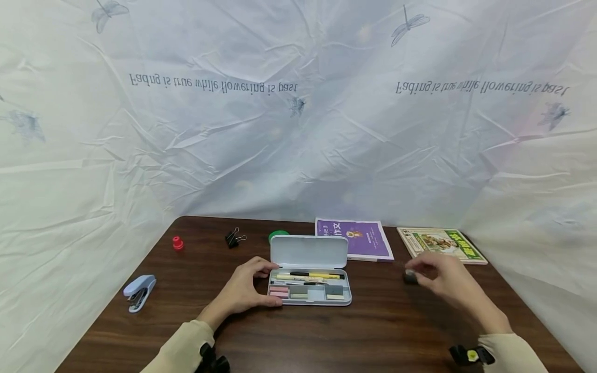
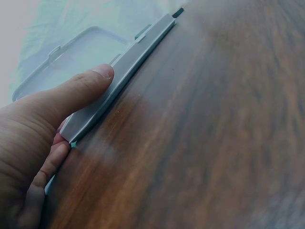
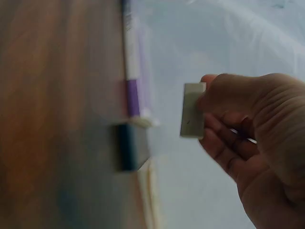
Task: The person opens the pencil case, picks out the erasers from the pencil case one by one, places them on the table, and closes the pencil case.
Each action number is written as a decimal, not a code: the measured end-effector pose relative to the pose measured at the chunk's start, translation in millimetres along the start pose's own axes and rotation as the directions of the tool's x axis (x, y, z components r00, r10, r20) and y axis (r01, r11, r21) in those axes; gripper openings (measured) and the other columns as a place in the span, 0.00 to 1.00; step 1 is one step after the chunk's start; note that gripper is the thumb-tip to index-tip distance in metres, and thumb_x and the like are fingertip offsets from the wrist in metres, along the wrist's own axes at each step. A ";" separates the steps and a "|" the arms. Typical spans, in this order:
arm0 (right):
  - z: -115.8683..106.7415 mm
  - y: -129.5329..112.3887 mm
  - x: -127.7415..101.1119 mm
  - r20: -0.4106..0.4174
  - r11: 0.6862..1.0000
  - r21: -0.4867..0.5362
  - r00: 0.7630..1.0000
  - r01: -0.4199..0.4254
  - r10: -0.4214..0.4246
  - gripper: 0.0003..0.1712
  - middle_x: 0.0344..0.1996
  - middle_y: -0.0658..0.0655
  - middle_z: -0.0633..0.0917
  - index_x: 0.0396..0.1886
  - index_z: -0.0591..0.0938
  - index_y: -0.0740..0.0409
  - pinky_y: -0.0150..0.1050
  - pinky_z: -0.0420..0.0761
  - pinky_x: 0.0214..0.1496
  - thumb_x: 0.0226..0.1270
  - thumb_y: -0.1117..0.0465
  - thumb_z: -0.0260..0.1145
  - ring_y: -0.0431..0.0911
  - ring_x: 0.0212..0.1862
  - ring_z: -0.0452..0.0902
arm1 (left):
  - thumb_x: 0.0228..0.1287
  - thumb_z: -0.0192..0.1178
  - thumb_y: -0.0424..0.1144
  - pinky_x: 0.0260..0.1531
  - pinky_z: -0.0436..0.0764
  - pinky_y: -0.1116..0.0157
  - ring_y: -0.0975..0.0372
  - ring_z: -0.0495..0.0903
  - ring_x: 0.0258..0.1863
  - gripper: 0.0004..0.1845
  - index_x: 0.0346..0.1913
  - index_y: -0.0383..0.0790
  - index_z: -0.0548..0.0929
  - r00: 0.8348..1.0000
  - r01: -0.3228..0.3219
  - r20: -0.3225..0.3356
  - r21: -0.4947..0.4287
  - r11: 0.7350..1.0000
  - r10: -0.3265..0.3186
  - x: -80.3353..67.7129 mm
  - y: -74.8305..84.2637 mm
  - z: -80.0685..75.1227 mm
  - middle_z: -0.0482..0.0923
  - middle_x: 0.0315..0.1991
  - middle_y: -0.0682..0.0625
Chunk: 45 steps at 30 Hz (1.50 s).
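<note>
Brown wooden table [image 1: 382, 331], white printed sheet [image 1: 298, 129] hung behind it. Purple book [image 1: 359, 241] and green book [image 1: 440, 243] lie at the far edge. Pencil case [image 1: 309, 269] sits mid-table, lid up, pens and erasers inside. Left hand [image 1: 247, 290] grips the case's left end, thumb [image 2: 83, 88] curled on its rim. Right hand [image 1: 443, 277], right of the case, pinches a small pale eraser [image 3: 193, 110] in its fingertips above a dark block [image 1: 410, 278] on the table. Stapler [image 1: 139, 291] near the left edge.
</note>
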State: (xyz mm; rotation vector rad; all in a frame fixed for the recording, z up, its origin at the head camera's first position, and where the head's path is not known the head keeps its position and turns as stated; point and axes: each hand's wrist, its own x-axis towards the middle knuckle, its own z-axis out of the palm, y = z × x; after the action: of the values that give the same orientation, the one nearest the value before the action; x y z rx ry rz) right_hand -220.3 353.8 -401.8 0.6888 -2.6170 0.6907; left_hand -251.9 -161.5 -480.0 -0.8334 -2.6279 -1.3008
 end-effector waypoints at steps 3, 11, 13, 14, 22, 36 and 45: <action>5.6 10.2 -12.3 0.034 1.000 -0.009 0.999 -0.024 0.024 0.21 0.39 0.42 0.90 0.41 0.92 0.46 0.34 0.88 0.37 0.58 0.77 0.84 0.32 0.38 0.83 | 0.51 0.89 0.60 0.63 0.88 0.58 0.57 0.85 0.59 0.43 0.68 0.46 0.87 1.000 -0.002 0.000 -0.003 1.000 0.002 0.1 -0.7 -0.3 0.83 0.60 0.51; 16.2 25.0 -26.0 0.215 0.994 0.061 0.974 -0.086 0.072 0.20 0.39 0.40 0.87 0.37 0.88 0.41 0.35 0.87 0.39 0.63 0.73 0.83 0.33 0.41 0.82 | 0.52 0.89 0.61 0.63 0.88 0.58 0.57 0.85 0.59 0.43 0.68 0.47 0.87 1.000 0.001 0.012 -0.006 1.000 -0.001 -0.5 -2.3 1.2 0.83 0.60 0.53; 15.7 26.3 -26.1 0.259 0.992 0.079 0.963 -0.102 0.078 0.20 0.40 0.40 0.86 0.36 0.87 0.40 0.35 0.86 0.39 0.64 0.72 0.82 0.33 0.41 0.81 | 0.51 0.89 0.61 0.63 0.88 0.58 0.57 0.85 0.59 0.43 0.68 0.47 0.87 1.000 -0.002 0.009 -0.006 1.000 0.003 -0.3 -2.0 1.2 0.83 0.60 0.53; 15.5 26.5 -25.7 0.271 0.991 0.087 0.959 -0.106 0.079 0.20 0.40 0.41 0.86 0.36 0.87 0.40 0.35 0.86 0.39 0.64 0.73 0.82 0.33 0.41 0.81 | 0.51 0.89 0.61 0.63 0.88 0.58 0.57 0.85 0.59 0.43 0.68 0.47 0.87 1.000 -0.004 0.006 -0.006 1.000 0.004 -0.1 -1.9 1.2 0.83 0.60 0.53; 10.0 23.3 -20.2 0.316 0.985 0.108 0.944 -0.137 0.097 0.13 0.40 0.44 0.86 0.41 0.88 0.45 0.35 0.84 0.38 0.68 0.67 0.82 0.32 0.39 0.80 | 0.51 0.89 0.61 0.63 0.88 0.58 0.58 0.84 0.58 0.42 0.68 0.48 0.87 1.000 0.005 0.005 -0.001 1.000 -0.005 1.7 -3.3 2.6 0.83 0.60 0.54; 12.9 -43.1 40.5 -0.020 0.963 0.262 0.998 -0.058 0.066 0.17 0.49 0.53 0.93 0.57 0.90 0.56 0.35 0.91 0.50 0.72 0.67 0.80 0.39 0.47 0.89 | 0.49 0.89 0.63 0.62 0.88 0.59 0.61 0.84 0.58 0.42 0.67 0.52 0.88 1.000 0.030 0.000 0.007 1.000 -0.030 1.1 -4.2 4.5 0.82 0.60 0.57; 57.7 -85.1 77.2 0.012 0.888 0.459 0.999 0.028 -0.038 0.21 0.56 0.64 0.90 0.61 0.88 0.64 0.49 0.91 0.61 0.71 0.70 0.80 0.56 0.53 0.90 | 0.49 0.89 0.64 0.62 0.88 0.58 0.61 0.83 0.58 0.43 0.67 0.52 0.88 0.999 0.037 -0.004 0.009 0.999 -0.037 0.8 -3.5 2.8 0.82 0.60 0.57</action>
State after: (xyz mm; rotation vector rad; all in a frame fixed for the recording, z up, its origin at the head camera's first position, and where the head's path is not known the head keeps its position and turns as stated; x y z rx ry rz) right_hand -250.0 229.9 -384.3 0.8691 -2.4645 1.3236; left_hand -253.9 -160.7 -484.0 -0.7842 -2.6559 -1.2973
